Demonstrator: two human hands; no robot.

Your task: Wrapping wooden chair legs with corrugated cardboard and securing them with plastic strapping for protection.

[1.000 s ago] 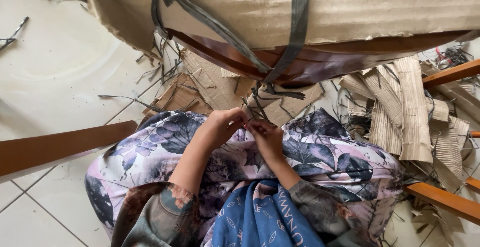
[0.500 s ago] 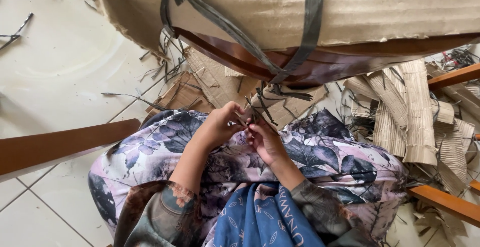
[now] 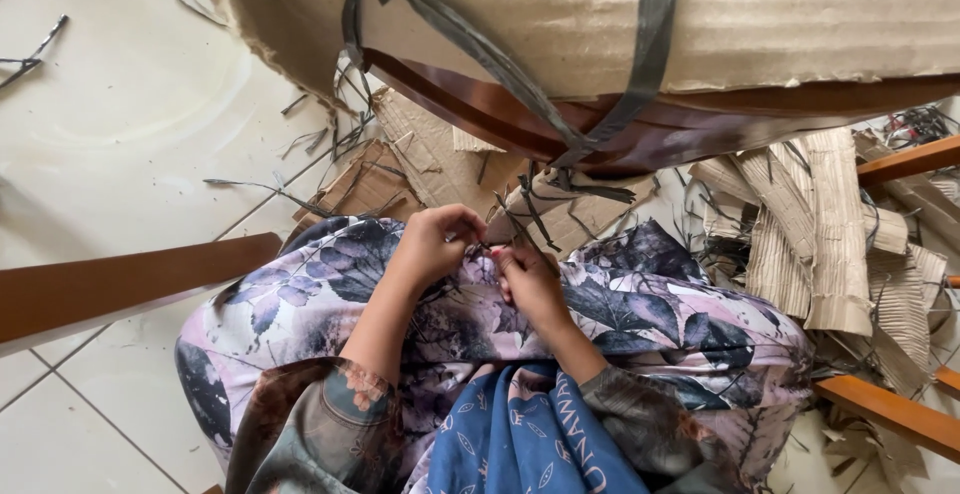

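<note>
My left hand [image 3: 432,244] and my right hand [image 3: 530,281] meet over my lap, on a floral purple skirt [image 3: 640,324]. Both pinch the loose end of a dark grey packing strap [image 3: 520,222], fingertips close together. The strap runs up to a knot and wraps around a large cardboard-covered wooden piece [image 3: 780,24] just in front of me. What lies between the fingertips is too small to make out.
Torn corrugated cardboard strips [image 3: 810,244] pile up at the right. Flat cardboard scraps [image 3: 390,174] and strap cuttings lie on the white tiled floor [image 3: 130,134]. A brown wooden rail [image 3: 120,284] crosses at the left, orange wooden bars [image 3: 890,409] at the right.
The hands stay together over the lap, working the strap end with small finger shifts. The view has drifted slightly.
</note>
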